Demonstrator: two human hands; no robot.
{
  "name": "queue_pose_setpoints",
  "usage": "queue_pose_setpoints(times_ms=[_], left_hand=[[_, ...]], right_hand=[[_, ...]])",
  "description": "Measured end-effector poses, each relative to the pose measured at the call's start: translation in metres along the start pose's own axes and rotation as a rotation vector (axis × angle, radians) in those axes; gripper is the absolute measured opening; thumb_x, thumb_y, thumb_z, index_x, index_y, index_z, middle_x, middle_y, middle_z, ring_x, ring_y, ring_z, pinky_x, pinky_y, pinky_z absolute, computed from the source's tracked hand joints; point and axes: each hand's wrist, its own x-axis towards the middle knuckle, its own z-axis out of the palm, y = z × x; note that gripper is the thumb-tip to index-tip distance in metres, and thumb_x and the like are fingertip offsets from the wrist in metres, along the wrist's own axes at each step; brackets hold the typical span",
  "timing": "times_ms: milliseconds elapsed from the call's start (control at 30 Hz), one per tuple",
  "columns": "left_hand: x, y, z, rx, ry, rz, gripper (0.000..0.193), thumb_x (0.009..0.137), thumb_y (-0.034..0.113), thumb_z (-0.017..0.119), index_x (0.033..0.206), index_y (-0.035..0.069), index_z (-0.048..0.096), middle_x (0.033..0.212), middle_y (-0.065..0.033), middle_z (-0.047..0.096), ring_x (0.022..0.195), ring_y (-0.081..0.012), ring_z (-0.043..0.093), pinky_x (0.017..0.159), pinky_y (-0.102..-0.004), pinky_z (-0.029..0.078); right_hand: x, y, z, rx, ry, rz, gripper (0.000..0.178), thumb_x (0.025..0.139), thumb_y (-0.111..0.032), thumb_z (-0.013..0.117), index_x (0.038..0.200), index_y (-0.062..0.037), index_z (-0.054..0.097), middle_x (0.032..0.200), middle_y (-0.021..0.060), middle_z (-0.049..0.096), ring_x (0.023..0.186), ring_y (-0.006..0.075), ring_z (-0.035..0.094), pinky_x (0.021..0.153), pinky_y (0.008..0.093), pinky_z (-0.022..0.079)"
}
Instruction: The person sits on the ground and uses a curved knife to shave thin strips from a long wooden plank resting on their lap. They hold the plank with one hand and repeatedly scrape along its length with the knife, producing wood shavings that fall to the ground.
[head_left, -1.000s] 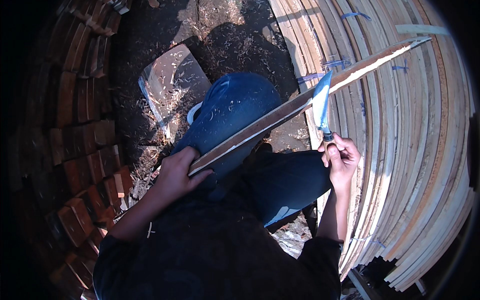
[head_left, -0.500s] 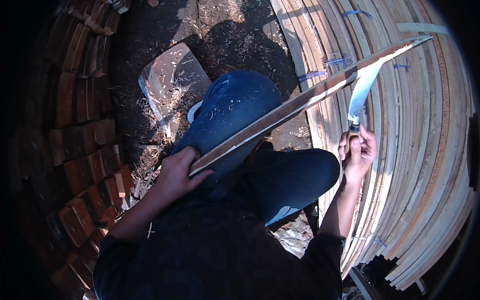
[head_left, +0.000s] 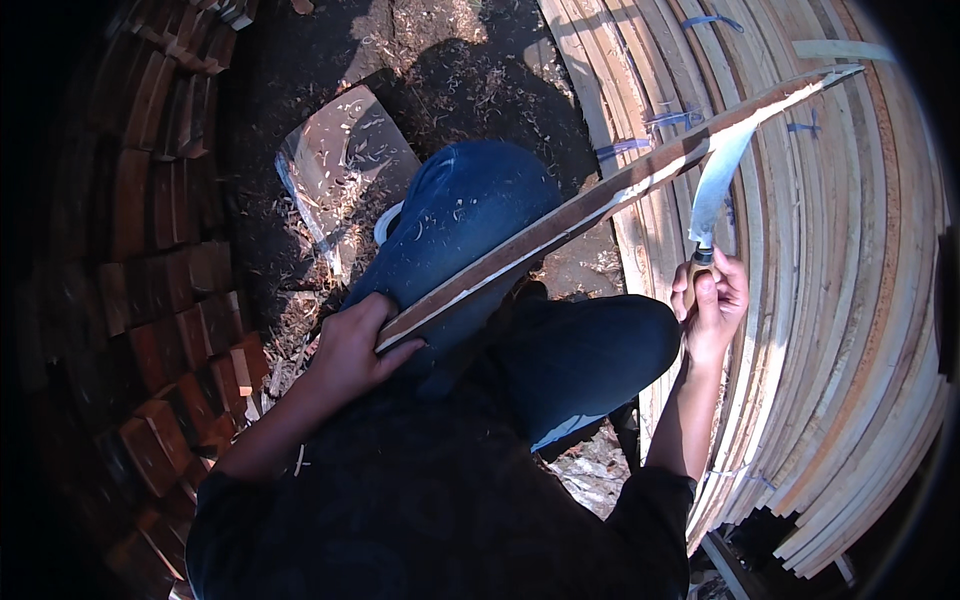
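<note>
A long, narrow wooden strip [head_left: 560,222] with a brown face and pale edges slants across my raised knee. My left hand [head_left: 352,342] grips its near end, fingers wrapped over it. The strip's far end reaches up and right, above the stacked planks. My right hand [head_left: 715,300] is closed round the wooden handle of a curved knife [head_left: 716,195]. The upper part of its bright blade meets the lower edge of the strip, near the far end. Whether the tip passes behind the strip is hidden.
Bundled pale planks [head_left: 800,300], tied with blue strips [head_left: 625,148], fill the right side. Reddish-brown wooden blocks [head_left: 150,440] are stacked on the left. A flat board [head_left: 365,135] strewn with shavings lies ahead on the dark ground.
My right hand and the knife have shifted slightly left and up. The strip's far end has risen a little. My left hand stays at the near end.
</note>
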Motion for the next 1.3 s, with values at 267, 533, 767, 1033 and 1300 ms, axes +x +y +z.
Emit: queue_pose_setpoints(times_ms=[267, 533, 767, 1033, 1300], left_hand=[[0.001, 0.001, 0.000, -0.005, -0.005, -0.016, 0.039, 0.076, 0.029, 0.079, 0.091, 0.003, 0.054, 0.081, -0.0154, 0.059, 0.074, -0.0354, 0.064, 0.064, -0.0408, 0.051], [0.001, -0.001, 0.003, -0.011, 0.009, 0.012, 0.039, 0.076, 0.029, 0.079, 0.090, 0.003, 0.053, 0.081, -0.0153, 0.059, 0.074, -0.0353, 0.063, 0.063, -0.0407, 0.051], [0.002, 0.001, -0.001, -0.007, -0.005, 0.000, 0.039, 0.075, 0.028, 0.079, 0.090, 0.003, 0.053, 0.080, -0.0150, 0.058, 0.073, -0.0357, 0.063, 0.063, -0.0404, 0.050], [0.002, -0.001, 0.002, 0.000, 0.004, 0.014, 0.039, 0.075, 0.028, 0.079, 0.089, 0.003, 0.054, 0.079, -0.0149, 0.058, 0.073, -0.0357, 0.063, 0.063, -0.0401, 0.050], [0.002, -0.001, 0.000, -0.016, -0.014, -0.005, 0.040, 0.075, 0.029, 0.080, 0.090, 0.003, 0.053, 0.080, -0.0152, 0.059, 0.073, -0.0361, 0.063, 0.063, -0.0407, 0.050]], right_hand=[[0.000, -0.001, 0.004, -0.238, -0.157, 0.068, 0.022, 0.093, -0.012, 0.063, 0.113, -0.0023, 0.059, 0.075, 0.0133, 0.065, 0.050, 0.0075, 0.049, 0.043, 0.0202, 0.037], [0.001, 0.011, 0.008, 0.119, 0.123, 0.025, 0.025, 0.096, -0.019, 0.060, 0.118, -0.0080, 0.055, 0.070, 0.0120, 0.060, 0.047, 0.0087, 0.048, 0.040, 0.0207, 0.036], [0.004, -0.001, 0.007, -0.096, -0.052, 0.011, 0.024, 0.093, -0.007, 0.063, 0.116, -0.0064, 0.058, 0.071, 0.0095, 0.063, 0.049, 0.0063, 0.048, 0.043, 0.0185, 0.035], [0.004, 0.007, 0.006, 0.020, 0.026, -0.045, 0.024, 0.094, -0.015, 0.063, 0.116, -0.0042, 0.058, 0.076, 0.0127, 0.064, 0.050, 0.0079, 0.050, 0.042, 0.0191, 0.037], [0.002, 0.009, 0.007, 0.162, 0.165, 0.003, 0.030, 0.092, -0.010, 0.064, 0.121, -0.0066, 0.054, 0.069, 0.0096, 0.061, 0.049, 0.0080, 0.049, 0.042, 0.0201, 0.037]])
